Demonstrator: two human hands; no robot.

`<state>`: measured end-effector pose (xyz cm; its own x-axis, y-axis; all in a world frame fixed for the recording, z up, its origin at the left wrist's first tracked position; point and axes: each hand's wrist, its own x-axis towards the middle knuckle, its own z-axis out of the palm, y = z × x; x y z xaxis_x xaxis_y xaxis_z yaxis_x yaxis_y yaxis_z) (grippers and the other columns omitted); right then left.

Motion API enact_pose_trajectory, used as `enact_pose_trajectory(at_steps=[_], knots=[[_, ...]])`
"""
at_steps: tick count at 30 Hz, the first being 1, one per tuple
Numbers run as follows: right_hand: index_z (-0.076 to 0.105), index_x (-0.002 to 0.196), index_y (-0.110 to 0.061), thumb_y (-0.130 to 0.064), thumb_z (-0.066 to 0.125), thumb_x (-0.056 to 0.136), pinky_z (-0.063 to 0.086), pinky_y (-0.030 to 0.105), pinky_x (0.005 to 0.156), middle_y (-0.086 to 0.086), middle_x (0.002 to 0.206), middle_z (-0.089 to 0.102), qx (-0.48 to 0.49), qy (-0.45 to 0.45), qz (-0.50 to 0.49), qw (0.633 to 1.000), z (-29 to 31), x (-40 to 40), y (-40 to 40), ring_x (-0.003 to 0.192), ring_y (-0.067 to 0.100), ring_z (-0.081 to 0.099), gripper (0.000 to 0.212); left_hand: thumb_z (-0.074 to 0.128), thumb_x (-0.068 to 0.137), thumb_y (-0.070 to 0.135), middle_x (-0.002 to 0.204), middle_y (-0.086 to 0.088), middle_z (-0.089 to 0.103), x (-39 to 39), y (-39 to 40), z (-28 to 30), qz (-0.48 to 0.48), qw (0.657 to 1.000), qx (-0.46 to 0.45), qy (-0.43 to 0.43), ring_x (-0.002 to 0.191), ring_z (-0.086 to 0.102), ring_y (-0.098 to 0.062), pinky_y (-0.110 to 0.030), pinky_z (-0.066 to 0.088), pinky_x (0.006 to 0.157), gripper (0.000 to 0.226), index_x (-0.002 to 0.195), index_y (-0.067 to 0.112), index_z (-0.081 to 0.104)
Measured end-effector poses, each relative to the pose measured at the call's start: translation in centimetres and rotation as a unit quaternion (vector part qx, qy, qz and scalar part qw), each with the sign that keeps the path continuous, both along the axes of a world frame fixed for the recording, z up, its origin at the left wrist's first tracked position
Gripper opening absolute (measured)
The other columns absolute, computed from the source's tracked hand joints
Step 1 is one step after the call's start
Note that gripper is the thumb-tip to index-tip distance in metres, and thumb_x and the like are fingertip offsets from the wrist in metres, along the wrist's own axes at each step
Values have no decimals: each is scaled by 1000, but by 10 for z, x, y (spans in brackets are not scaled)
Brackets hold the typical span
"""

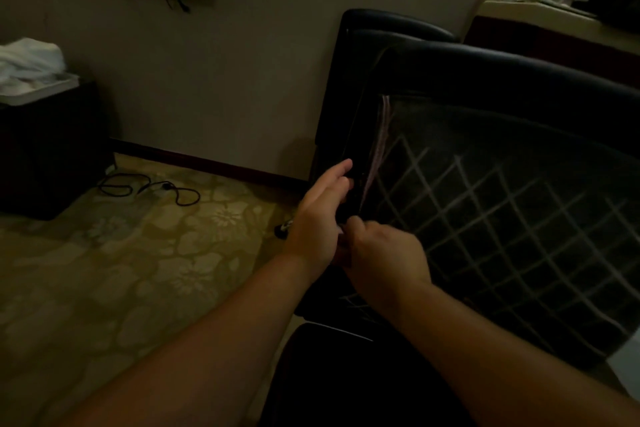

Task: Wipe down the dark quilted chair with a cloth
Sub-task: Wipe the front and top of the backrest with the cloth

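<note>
Far left, white tray (52, 88) on dark cabinet, holding white towels (29, 61). Quilted chair (502, 218) at right, tilted, back facing camera. Left hand (320, 215) with straight fingers against chair's left edge. Right hand (384, 253) curled; grasp impossible to tell. Cloth not discernible.

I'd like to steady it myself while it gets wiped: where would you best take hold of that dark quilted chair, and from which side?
Probably the smooth padded border at the dark quilted chair's left edge, approached from the carpet side. That border is narrow enough for fingers to wrap; the quilted panel is broad and flat, offering no grip. The left hand already rests there with fingers extended, the right hand beside it.
</note>
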<state>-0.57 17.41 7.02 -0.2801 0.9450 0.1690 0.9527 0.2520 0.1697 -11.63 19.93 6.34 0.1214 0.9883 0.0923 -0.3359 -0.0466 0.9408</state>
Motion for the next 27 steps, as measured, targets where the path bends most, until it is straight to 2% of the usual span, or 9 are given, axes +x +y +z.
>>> enact_pose_trajectory(at_steps=[4, 8, 11, 13, 19, 21, 23, 25, 27], knots=[[49, 109, -26, -44, 49, 98, 54, 31, 71, -7, 95, 61, 51, 23, -9, 998, 11, 7, 10, 78, 12, 61, 21, 35, 110, 32, 144, -3, 55, -2, 2, 2, 2, 1000, -8, 11, 129, 54, -13, -11, 51, 75, 41, 146, 27, 53], [48, 107, -25, -43, 53, 96, 48, 27, 63, -8, 87, 53, 104, 48, -18, 993, 22, 9, 18, 70, 11, 53, 21, 45, 105, 42, 145, 0, 55, -1, 7, 4, 14, 1000, 18, 21, 134, 51, -13, -20, 44, 99, 44, 144, 27, 54], [50, 112, -26, -41, 47, 100, 54, 31, 71, -6, 99, 62, 56, 23, 12, 998, 10, 2, 12, 79, 13, 61, 19, 46, 87, 54, 145, 4, 54, 2, 9, 7, 10, 999, 26, 27, 131, 50, -4, -33, 41, 110, 55, 138, 37, 56], [50, 111, -26, -42, 44, 101, 53, 31, 69, -5, 98, 63, 22, 11, 30, 999, 3, 0, 8, 78, 14, 60, 20, 45, 85, 56, 147, 8, 53, 5, 11, 8, 10, 999, 23, 37, 132, 48, -3, -41, 37, 116, 58, 140, 39, 55], [49, 108, -25, -41, 57, 96, 48, 27, 60, -8, 84, 54, 108, 20, -16, 994, 29, 9, 27, 68, 11, 56, 22, 47, 87, 52, 140, 2, 59, 6, 16, 1, 17, 999, 23, 26, 127, 58, -12, -38, 46, 110, 55, 138, 33, 57], [50, 108, -24, -40, 57, 95, 48, 27, 59, -8, 84, 54, 127, 25, -12, 992, 29, 8, 29, 67, 11, 56, 22, 46, 87, 51, 136, 4, 61, 5, 18, 1, 17, 999, 19, 31, 125, 59, -11, -35, 47, 108, 58, 140, 30, 56], [51, 110, -24, -37, 53, 97, 54, 30, 63, -5, 92, 63, 109, 11, 8, 994, 20, 3, 24, 73, 14, 62, 19, 46, 85, 54, 138, 5, 59, 4, 19, 1, 17, 999, 16, 40, 126, 57, -9, -35, 46, 108, 57, 137, 33, 57], [50, 114, -23, -36, 47, 100, 54, 32, 68, -2, 99, 63, 49, -10, 30, 998, 10, -2, 18, 79, 16, 62, 19, 44, 86, 56, 145, 4, 55, 3, 19, 1, 9, 998, 18, 56, 133, 51, -9, -35, 41, 113, 60, 140, 35, 55], [51, 116, -23, -37, 47, 101, 55, 33, 69, -3, 98, 62, 36, -8, 31, 999, 12, 0, 18, 79, 15, 61, 21, 43, 86, 58, 147, 5, 54, 2, 19, 2, -4, 998, 20, 67, 132, 50, -7, -36, 38, 116, 62, 143, 36, 53]])
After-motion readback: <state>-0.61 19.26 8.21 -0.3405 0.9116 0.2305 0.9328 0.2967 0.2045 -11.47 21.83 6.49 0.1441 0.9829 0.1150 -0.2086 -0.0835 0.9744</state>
